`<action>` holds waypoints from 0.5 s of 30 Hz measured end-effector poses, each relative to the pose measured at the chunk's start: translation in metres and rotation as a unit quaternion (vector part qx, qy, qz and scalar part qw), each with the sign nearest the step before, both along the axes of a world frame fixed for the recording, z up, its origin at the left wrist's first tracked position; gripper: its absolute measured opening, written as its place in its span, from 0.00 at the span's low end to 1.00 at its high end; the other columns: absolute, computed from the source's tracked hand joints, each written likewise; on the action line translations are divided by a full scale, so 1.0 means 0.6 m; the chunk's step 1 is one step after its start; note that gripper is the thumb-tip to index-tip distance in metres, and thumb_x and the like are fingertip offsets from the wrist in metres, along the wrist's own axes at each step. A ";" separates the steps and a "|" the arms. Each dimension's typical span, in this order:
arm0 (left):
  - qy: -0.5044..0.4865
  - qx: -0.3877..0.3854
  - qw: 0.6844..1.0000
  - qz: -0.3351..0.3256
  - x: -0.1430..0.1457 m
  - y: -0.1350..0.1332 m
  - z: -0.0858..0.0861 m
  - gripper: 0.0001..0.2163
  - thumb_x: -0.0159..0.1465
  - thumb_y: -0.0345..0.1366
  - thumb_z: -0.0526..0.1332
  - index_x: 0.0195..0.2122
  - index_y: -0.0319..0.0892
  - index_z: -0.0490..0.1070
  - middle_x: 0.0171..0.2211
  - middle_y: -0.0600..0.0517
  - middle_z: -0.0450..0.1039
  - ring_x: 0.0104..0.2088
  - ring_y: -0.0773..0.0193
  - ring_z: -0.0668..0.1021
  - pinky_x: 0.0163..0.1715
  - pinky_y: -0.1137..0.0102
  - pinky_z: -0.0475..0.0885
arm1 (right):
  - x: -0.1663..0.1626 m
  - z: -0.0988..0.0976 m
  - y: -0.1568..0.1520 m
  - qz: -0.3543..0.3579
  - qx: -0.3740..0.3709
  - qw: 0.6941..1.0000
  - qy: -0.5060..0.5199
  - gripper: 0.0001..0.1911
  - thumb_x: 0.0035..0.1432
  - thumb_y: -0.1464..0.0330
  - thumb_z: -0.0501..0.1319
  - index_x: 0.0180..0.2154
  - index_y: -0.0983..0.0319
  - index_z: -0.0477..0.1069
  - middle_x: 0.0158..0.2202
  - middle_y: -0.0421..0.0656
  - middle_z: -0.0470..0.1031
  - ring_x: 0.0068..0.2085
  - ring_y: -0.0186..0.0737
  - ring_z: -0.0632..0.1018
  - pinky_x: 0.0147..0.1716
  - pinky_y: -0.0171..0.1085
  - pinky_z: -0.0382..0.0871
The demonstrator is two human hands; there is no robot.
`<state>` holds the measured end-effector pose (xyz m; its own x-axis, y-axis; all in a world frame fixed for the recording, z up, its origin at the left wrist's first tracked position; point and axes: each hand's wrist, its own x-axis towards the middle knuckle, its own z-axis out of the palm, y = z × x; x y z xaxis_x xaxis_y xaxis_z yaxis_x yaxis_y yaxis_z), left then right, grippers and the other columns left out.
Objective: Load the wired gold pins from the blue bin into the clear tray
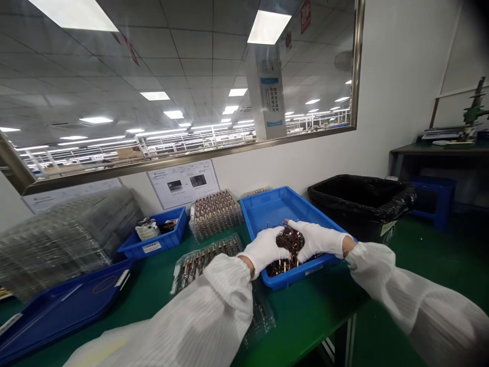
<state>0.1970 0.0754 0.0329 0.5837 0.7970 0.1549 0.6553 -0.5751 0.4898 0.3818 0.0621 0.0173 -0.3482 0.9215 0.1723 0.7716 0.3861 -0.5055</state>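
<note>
Both the left hand [266,248] and right hand [318,238] curve half-open around wired parts [292,241] inside the blue tray [280,205]; firm hold unclear.

Blue tray [281,205], coppery-red parts [293,239], white gloves [265,248], faintly striped white sleeves [225,295], green tabletop [296,318], black bin liner [319,191]

White wall [397,76] — broad metal-framed window [198,94], bright ceiling lights [269,27] beyond — green floor [446,272].

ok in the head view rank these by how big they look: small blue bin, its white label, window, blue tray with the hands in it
1. Window
2. Blue tray
3. Small blue bin
4. White label
</note>
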 end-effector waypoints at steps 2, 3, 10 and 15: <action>-0.053 0.025 0.998 0.025 0.009 0.000 -0.011 0.13 0.47 0.36 0.59 0.35 0.42 0.69 0.32 0.54 0.72 0.33 0.66 0.73 0.33 0.74 0.66 | -0.028 0.003 0.002 0.018 0.018 0.999 0.040 0.33 0.29 0.67 0.64 0.44 0.60 0.64 0.38 0.43 0.70 0.38 0.43 0.71 0.35 0.35 0.63; -0.067 0.037 0.996 0.044 0.011 0.000 -0.013 0.08 0.49 0.35 0.57 0.31 0.42 0.70 0.29 0.54 0.72 0.31 0.67 0.72 0.31 0.74 0.66 | -0.039 0.007 0.004 0.018 0.021 0.998 0.054 0.24 0.31 0.68 0.62 0.38 0.61 0.69 0.31 0.41 0.72 0.32 0.40 0.72 0.30 0.33 0.63; -0.160 0.113 0.976 0.099 0.010 0.007 0.032 0.05 0.50 0.34 0.55 0.28 0.43 0.69 0.27 0.56 0.70 0.29 0.69 0.71 0.30 0.75 0.63 | -0.054 0.055 0.012 0.008 0.065 0.991 0.116 0.11 0.42 0.69 0.56 0.32 0.64 0.68 0.29 0.39 0.70 0.30 0.33 0.70 0.27 0.28 0.60; -0.223 0.040 0.971 0.081 0.004 0.016 0.023 0.05 0.44 0.31 0.60 0.24 0.40 0.69 0.21 0.55 0.69 0.24 0.68 0.70 0.24 0.75 0.64 | -0.073 0.052 0.018 -0.008 0.034 0.995 0.092 0.15 0.32 0.68 0.62 0.30 0.62 0.70 0.24 0.37 0.71 0.25 0.34 0.70 0.22 0.29 0.58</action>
